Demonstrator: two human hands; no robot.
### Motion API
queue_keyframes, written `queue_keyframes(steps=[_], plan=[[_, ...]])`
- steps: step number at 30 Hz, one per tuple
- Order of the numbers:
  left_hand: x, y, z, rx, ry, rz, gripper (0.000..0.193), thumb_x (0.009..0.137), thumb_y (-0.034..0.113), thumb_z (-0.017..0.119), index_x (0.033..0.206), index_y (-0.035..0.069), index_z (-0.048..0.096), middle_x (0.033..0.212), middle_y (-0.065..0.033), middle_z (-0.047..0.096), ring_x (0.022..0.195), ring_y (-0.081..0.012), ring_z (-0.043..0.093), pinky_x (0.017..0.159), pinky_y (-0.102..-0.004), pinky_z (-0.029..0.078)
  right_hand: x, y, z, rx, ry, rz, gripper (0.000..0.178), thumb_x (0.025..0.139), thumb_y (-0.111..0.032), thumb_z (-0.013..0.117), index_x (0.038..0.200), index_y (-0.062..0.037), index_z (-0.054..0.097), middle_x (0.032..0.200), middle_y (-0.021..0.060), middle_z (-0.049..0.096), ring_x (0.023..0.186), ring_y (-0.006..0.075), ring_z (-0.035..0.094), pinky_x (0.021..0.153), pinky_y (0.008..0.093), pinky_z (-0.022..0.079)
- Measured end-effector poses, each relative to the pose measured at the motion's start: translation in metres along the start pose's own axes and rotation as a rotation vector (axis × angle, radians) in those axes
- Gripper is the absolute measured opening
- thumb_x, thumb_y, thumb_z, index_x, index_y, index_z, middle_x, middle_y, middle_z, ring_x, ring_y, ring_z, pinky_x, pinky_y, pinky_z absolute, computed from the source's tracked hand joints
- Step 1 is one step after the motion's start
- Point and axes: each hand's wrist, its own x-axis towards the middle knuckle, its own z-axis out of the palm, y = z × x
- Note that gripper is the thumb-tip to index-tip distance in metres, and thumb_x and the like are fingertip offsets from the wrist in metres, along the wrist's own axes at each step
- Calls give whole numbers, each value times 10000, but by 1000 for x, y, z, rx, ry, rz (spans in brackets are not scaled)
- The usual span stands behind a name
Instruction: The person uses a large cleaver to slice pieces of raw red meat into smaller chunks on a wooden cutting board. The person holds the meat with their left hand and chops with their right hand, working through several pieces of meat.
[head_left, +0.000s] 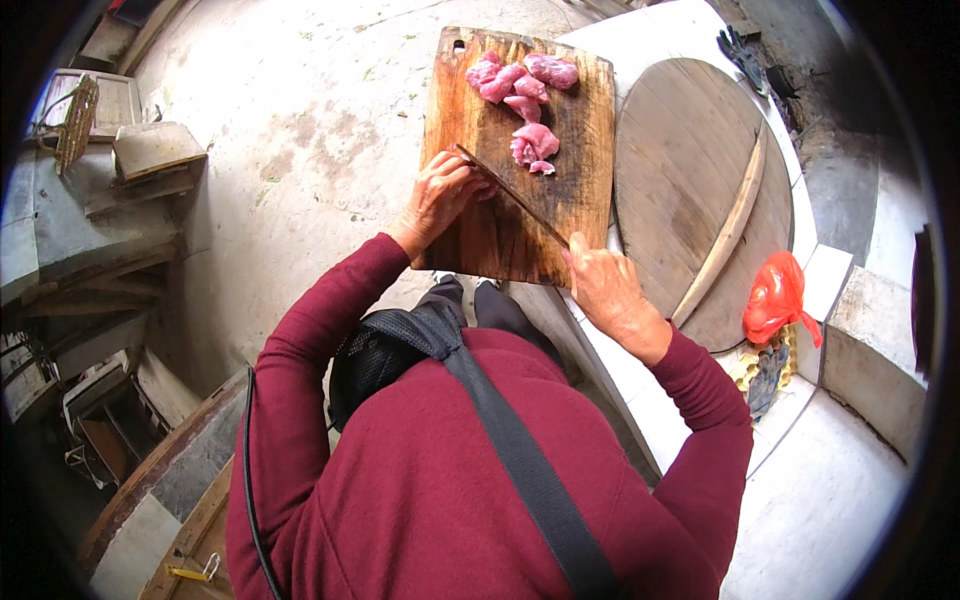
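A knife (520,203) slants over the wooden cutting board (465,240), its blade seen nearly edge-on. My right hand (612,292) is closed round its handle at the board's right edge. Near the knife's other end, my left hand (445,197) has its fingers curled together at the board's left side. Something pinkish shows by those fingertips, too small and hidden to make out. Several chunks of raw pink meat (535,142) lie on the far half of the board, beyond the blade. The nearest chunk has a small scrap beside it.
Right of the board, a round wooden lid (665,190) with a curved handle rests on the white tiled counter (660,400). A red plastic bag (775,298) sits beside it. Dark gloves (742,60) lie at the far right. Wooden stools (155,152) stand at left.
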Motion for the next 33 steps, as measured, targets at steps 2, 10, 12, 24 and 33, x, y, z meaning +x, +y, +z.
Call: queue_keyframes(steps=[2, 10, 12, 24, 33], plan=[[4, 6, -3, -5, -11, 1, 113, 719, 88, 675, 826, 62, 650, 797, -70, 593, 802, -252, 567, 730, -340, 492, 1, 0, 4, 13, -46, 49, 88, 783, -48, 519, 852, -8, 481, 584, 167, 580, 555, 343, 619, 504, 430, 495], [0, -3, 2, 42, 7, -40, 159, 725, 68, 652, 882, 48, 658, 862, -88, 623, 834, -280, 573, 744, -360, 495, 89, -22, 29, -7, 297, -232, 150, 767, -47, 556, 896, -19, 484, 596, 135, 581, 566, 306, 630, 498, 414, 495], [1, 0, 1, 45, 1, -32, 164, 729, 61, 646, 891, 44, 659, 878, -96, 627, 847, -286, 574, 749, -364, 495, 97, -26, 23, -7, 219, -189, 169, 757, -40, 561, 906, -24, 482, 619, 136, 583, 575, 307, 624, 500, 392, 496], [-7, 0, -3, 22, -33, 1, 154, 750, 33, 651, 904, 47, 648, 895, -109, 616, 894, -294, 570, 774, -359, 486, 14, 19, 12, -61, 9, -53, 140, 887, -118, 500, 881, 19, 474, 591, 194, 581, 584, 364, 621, 513, 451, 497], [-6, 0, 2, 37, -16, -14, 110, 748, 45, 658, 857, 57, 655, 899, -95, 629, 875, -282, 584, 783, -355, 486, 21, 0, 0, -25, 37, 61, 94, 841, -103, 516, 828, -26, 464, 579, 181, 575, 568, 346, 620, 488, 446, 485]])
